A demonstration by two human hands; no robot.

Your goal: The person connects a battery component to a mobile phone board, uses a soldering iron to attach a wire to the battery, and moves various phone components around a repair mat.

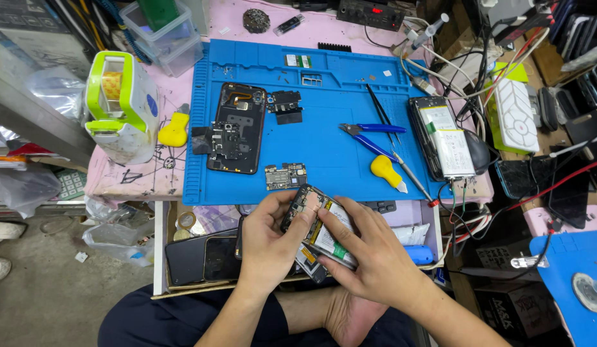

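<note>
opened phone [314, 218] | clasped between left hand [267, 241] and right hand [369, 254]

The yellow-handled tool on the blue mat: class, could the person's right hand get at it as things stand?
Probably yes: the yellow-handled tool lies uncovered on the blue mat, just beyond the right hand, though that hand grips an opened phone.

mat [337, 115] centre free, pliers [369, 132] right

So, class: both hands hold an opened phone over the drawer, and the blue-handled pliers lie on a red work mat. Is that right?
Not quite. The work mat is blue, not red, as the head view shows. The rest stands: the left hand and right hand hold the opened phone over the drawer, and the blue-handled pliers lie on that mat.
</note>
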